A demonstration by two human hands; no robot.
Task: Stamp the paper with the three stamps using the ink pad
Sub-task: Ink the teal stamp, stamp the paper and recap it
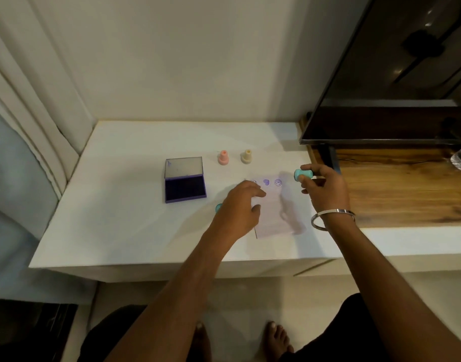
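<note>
Three purple marks across top of paper [272,205], so stamping looks done; only putting down left. Teal stamp [303,174] pinched sideways in right hand [324,190], just off paper's right edge. Left hand [239,205] flat, fingers spread, pinning paper. Count: pink stamp [223,157], cream stamp [246,156], teal = three; one open ink pad [185,180]. Teal bit [218,207] behind left hand, possibly a cap.
</note>
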